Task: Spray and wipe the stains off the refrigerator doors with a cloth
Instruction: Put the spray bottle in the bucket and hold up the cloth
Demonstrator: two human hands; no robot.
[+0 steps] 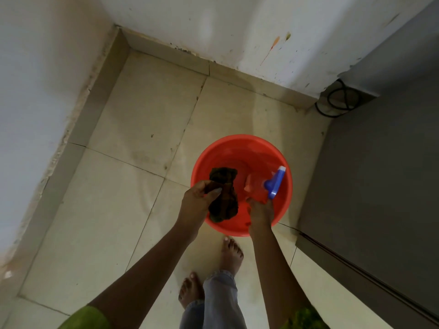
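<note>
A red plastic basin [240, 146] stands on the tiled floor just ahead of my feet. My left hand [199, 198] pinches a dark, crumpled cloth [224, 198] and holds it over the basin's near left side. My right hand [260, 210] reaches into the basin's near right side and grips a spray bottle [275, 181] with a blue and white trigger head; the bottle's body is mostly hidden behind the hand. The grey refrigerator [380, 162] rises along the right edge of the view.
White, stained walls [213, 24] meet in a corner ahead and to the left. A coiled black cable [337, 98] lies on the floor between wall and refrigerator. My bare feet [228, 257] stand behind the basin. Open beige tiles [107, 198] lie to the left.
</note>
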